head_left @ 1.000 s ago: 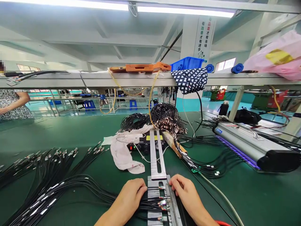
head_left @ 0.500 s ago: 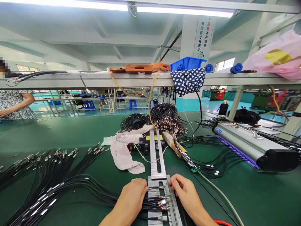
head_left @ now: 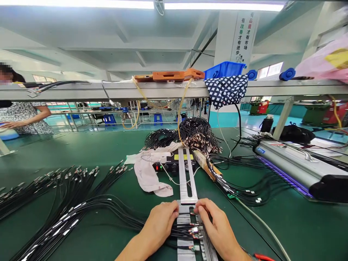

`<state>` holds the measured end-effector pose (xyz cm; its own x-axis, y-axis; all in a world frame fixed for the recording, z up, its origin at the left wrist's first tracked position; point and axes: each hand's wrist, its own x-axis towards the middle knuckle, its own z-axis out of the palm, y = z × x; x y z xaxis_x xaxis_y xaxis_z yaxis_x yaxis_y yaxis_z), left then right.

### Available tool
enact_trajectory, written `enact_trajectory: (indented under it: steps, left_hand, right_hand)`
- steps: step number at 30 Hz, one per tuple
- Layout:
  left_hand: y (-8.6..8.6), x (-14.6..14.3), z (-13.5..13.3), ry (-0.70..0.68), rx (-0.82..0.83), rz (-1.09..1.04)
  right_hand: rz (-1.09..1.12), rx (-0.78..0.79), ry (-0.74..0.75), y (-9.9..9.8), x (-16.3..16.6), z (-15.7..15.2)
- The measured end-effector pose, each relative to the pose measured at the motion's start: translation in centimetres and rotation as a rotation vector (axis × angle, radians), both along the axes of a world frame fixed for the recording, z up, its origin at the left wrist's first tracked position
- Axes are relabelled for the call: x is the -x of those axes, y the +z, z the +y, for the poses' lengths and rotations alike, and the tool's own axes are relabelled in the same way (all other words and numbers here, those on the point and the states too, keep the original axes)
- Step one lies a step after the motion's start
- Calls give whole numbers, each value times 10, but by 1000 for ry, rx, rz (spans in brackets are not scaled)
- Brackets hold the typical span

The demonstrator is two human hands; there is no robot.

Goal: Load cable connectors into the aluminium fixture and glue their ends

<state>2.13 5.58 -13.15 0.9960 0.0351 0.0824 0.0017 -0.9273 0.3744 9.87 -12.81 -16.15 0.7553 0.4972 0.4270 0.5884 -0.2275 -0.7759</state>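
Note:
A slotted metal fixture (head_left: 182, 217) lies in front of me, with several black cables (head_left: 181, 231) laid across it. Their metal connectors (head_left: 195, 230) sit along its right side. My left hand (head_left: 160, 222) is at the fixture's left edge, fingers pressed together on the topmost black cable (head_left: 185, 213). On the other side, my right hand (head_left: 217, 226) has curled, closed fingers at that cable's connector end; what lies between the fingertips is hidden. A long slotted metal bar (head_left: 183, 181) extends from the fixture's far end to a black control box (head_left: 174, 167).
Bundled black cables (head_left: 78, 210) spread over the left of the green table (head_left: 116, 232). Coiled cables (head_left: 197, 132) lie behind the box, beside a white cloth (head_left: 146, 177). A silver lamp unit (head_left: 293, 166) stands right. A person (head_left: 24, 116) is at far left.
The view has shifted slightly, so the scene sits further right. My right fingertips have come in closer to the top connector. My left hand stays by the same cable.

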Motion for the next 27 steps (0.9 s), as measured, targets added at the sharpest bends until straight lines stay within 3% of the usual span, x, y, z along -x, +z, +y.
enact_trajectory:
  steps: [3, 9, 15, 22, 27]
  left_hand:
    - [-4, 0, 2, 4, 29, -29]
    - [-7, 0, 2, -11, 9, -49]
    - [1, 0, -4, -33, -140, -1]
    - [1, 4, -22, -64, -311, 98]
    - [1, 9, -17, -65, -296, 85]
  right_hand:
    - [-77, 52, 43, -5, 3, 1]
    - [-444, 111, 113, -18, 3, 3]
    - [-669, 161, 158, -10, 4, 7]
    - [-782, 343, 139, -7, 12, 13]
    - [-791, 272, 122, -9, 12, 12]
